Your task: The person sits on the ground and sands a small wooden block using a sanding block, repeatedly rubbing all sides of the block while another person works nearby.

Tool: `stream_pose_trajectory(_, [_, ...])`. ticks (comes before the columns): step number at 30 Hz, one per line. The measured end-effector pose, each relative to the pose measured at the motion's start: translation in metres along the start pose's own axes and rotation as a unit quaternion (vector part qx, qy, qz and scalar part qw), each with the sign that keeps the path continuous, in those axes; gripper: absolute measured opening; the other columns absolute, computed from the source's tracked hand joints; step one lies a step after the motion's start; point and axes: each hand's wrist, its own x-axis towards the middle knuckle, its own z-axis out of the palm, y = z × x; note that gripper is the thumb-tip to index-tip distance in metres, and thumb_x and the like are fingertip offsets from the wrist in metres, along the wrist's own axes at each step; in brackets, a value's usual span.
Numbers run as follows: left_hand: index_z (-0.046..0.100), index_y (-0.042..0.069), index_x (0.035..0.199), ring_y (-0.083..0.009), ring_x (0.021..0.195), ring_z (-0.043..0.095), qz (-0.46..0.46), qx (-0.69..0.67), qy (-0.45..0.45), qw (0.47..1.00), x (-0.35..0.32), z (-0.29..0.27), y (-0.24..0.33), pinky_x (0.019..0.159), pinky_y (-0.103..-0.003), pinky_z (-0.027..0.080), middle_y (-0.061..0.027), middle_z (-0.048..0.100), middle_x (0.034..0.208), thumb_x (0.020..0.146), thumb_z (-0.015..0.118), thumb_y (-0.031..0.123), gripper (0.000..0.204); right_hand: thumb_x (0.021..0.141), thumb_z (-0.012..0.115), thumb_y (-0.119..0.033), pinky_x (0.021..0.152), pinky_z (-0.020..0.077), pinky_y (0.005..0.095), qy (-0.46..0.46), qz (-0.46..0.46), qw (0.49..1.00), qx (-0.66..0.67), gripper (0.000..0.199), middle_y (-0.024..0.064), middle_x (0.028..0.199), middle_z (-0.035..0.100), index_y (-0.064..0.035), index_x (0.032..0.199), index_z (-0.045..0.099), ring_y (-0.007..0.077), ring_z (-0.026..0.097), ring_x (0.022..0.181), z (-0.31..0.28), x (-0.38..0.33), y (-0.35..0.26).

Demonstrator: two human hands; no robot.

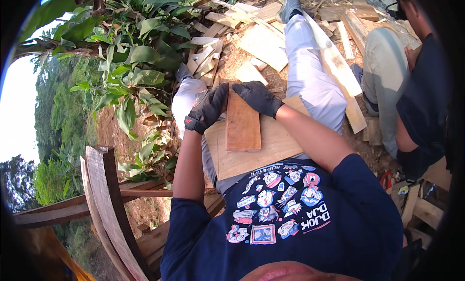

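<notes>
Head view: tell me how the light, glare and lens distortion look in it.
Head view: the sky at the left edge is blown out white; low sun warms the reddish-brown wooden slat held by the black-gloved left hand and right hand; the curved weathered plank bows with fisheye; dark vignette rings the corners.

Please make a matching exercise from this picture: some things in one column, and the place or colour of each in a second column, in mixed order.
Things:
1. reddish-brown wood piece
2. pale board
3. left hand
4. right hand

Descriptions:
A. black glove at the wood piece's upper right end
B. lies on the person's lap, under the darker piece
C. black glove with a wrist strap, at the wood piece's left edge
D. lies on top of the pale board

Pairs: 1-D, 2-B, 3-C, 4-A
</notes>
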Motion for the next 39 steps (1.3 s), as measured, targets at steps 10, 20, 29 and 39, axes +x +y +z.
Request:
stream_pose_trajectory(10, [0.082, 0.009, 0.113, -0.0254, 0.093, 0.078, -0.030, 0.012, 0.123, 0.992, 0.014, -0.035, 0.096, 0.083, -0.037, 0.057, -0.0086, 0.081, 0.091, 0.113, 0.048, 0.055, 0.057, 0.107, 0.050, -0.014, 0.091, 0.0582, 0.0505, -0.049, 0.091, 0.986, 0.127, 0.031, 0.0209, 0.113, 0.076, -0.0036, 0.133, 0.063, 0.0400, 0.074, 0.104, -0.021, 0.006, -0.003])
stream_pose_trajectory(20, [0.075, 0.011, 0.129, -0.0390, 0.084, 0.072, 0.006, -0.021, 0.070, 0.997, -0.024, -0.014, 0.070, 0.074, -0.048, 0.055, -0.0201, 0.076, 0.097, 0.113, 0.055, 0.031, 0.033, 0.107, 0.052, -0.016, 0.096, 0.0585, 0.0478, -0.045, 0.038, 0.988, 0.140, 0.037, 0.0196, 0.115, 0.077, -0.0114, 0.142, 0.062, 0.0384, 0.075, 0.106, 0.001, 0.003, 0.015])
stream_pose_trajectory(29, [0.077, 0.011, 0.117, -0.0336, 0.072, 0.069, 0.030, 0.100, 0.135, 0.985, -0.018, -0.023, 0.088, 0.067, -0.046, 0.052, -0.0153, 0.071, 0.081, 0.116, 0.049, 0.034, 0.036, 0.108, 0.050, -0.022, 0.098, 0.0586, 0.0462, -0.049, -0.053, 0.993, 0.092, 0.036, 0.0193, 0.115, 0.077, -0.0132, 0.139, 0.067, 0.0383, 0.074, 0.109, 0.002, 0.008, 0.024])
stream_pose_trajectory(39, [0.076, 0.012, 0.118, -0.0339, 0.078, 0.071, 0.240, 0.116, 0.095, 0.959, -0.050, -0.005, 0.092, 0.065, -0.048, 0.054, -0.0116, 0.073, 0.087, 0.105, 0.061, 0.024, 0.023, 0.106, 0.058, -0.023, 0.096, 0.0584, 0.0443, 0.016, -0.160, 0.986, 0.048, 0.035, 0.0200, 0.116, 0.079, -0.0042, 0.130, 0.075, 0.0366, 0.076, 0.102, 0.003, 0.002, 0.028])
